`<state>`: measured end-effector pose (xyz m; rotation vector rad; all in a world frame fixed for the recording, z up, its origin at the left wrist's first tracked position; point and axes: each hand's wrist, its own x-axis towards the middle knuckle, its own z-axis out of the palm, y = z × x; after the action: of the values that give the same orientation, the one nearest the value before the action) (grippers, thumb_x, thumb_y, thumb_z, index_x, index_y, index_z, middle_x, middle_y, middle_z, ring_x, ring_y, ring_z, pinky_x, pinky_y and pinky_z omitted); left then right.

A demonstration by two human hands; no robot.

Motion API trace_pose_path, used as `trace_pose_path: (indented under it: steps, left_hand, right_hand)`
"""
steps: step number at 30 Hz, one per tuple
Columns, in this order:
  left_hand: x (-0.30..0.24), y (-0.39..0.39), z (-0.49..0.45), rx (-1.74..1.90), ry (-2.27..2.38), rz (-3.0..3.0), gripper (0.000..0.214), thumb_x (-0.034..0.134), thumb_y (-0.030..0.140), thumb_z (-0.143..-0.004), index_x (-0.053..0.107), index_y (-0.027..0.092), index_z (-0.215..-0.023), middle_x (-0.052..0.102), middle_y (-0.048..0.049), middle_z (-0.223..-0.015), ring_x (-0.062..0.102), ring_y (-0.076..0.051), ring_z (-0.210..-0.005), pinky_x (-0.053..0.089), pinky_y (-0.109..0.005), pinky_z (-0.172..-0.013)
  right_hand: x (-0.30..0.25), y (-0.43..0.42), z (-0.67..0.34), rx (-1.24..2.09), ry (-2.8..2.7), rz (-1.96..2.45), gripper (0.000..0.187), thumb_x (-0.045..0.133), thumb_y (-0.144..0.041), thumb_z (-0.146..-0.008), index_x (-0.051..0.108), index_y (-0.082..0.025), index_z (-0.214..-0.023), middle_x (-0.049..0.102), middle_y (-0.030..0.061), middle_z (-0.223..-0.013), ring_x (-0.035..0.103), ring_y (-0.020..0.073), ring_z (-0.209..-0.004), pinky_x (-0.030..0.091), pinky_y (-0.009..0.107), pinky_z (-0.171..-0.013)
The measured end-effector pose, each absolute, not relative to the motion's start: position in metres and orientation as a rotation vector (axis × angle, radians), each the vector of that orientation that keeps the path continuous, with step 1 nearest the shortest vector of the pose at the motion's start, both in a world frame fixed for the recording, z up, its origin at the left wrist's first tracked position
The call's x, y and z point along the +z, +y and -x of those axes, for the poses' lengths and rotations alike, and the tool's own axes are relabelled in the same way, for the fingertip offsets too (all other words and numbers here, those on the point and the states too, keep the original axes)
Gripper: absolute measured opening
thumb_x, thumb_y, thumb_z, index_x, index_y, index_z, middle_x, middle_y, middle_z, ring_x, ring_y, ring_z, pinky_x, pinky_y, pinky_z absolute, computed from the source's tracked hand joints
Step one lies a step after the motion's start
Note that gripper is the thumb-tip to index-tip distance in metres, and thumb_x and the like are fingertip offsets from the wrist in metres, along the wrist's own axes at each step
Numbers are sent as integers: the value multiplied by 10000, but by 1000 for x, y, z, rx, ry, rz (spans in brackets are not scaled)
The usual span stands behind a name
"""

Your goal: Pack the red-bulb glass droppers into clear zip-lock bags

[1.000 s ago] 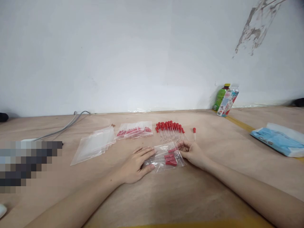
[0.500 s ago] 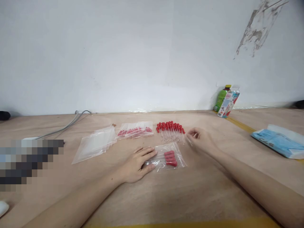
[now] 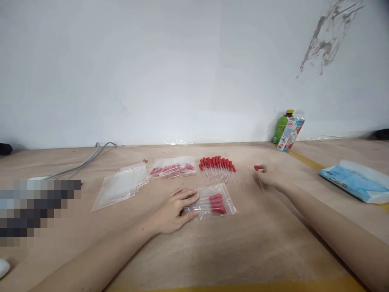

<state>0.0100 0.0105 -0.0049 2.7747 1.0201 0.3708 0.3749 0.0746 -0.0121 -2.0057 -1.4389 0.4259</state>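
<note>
My left hand [image 3: 178,211] lies flat, fingers stretched out, on the left end of a clear zip bag [image 3: 230,198]. Inside that bag several droppers [image 3: 216,202] lie side by side, red rubber bulbs to the right; the tips of their tubes are partly under my fingers. Right of the pile, my right hand [image 3: 266,177] pinches a single dropper [image 3: 256,168], its red bulb up and its thin tube slanting down. A fanned pile of red-bulbed droppers [image 3: 216,162] rests on the table beyond the bag, tubes pointing towards me.
Stacked filled bags [image 3: 173,167] lie beyond my left hand, with flat clear bags [image 3: 123,184] left of them. A grey cable [image 3: 82,163] runs at the left. Against the wall stand a green bottle [image 3: 281,129] and a carton [image 3: 290,134]. A blue packet [image 3: 354,182] lies right.
My right hand has moved right, away from the pile, with a dropper now showing clearly in its fingers. My left hand stays on the bag.
</note>
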Motion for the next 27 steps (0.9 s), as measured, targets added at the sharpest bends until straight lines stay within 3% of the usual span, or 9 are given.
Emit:
trace_pose_path:
  steps: [4,13,21,27]
  left_hand:
    - [-6,10,-9,373,1006,-2792,474,349,441,-895,308,260,-1331,335,-53,-1372,281,-213,-1266,197,-447,-1041]
    - [-3,8,-10,351,1019,-2791,476,343,440,-897,300,257,-1334,323,-49,-1379,276,-213,-1266,195,-442,-1045]
    - [-5,7,-10,421,990,-2786,566,347,426,-898,114,252,-1383,273,-25,-1404,281,-232,-1258,219,-438,-1038]
    - [-3,6,-10,415,993,-2787,571,349,422,-899,98,257,-1385,274,-21,-1403,282,-245,-1255,223,-444,-1032]
  right_hand:
    - [-7,57,-345,645,-1268,1460,571,497,-238,-702,285,-175,-1228,493,-43,-629,493,102,-415,390,219,-366]
    - [-19,31,-285,891,-957,1117,393,603,-210,-659,340,-239,-949,499,-84,-613,590,106,-514,533,241,-518]
    - [-26,18,-269,1215,-952,1045,223,610,-289,-697,457,-197,-832,606,-16,-704,616,106,-605,525,259,-623]
    - [-21,15,-278,1358,-1375,1194,275,672,-370,-637,525,-154,-724,531,-56,-506,480,47,-436,392,162,-425]
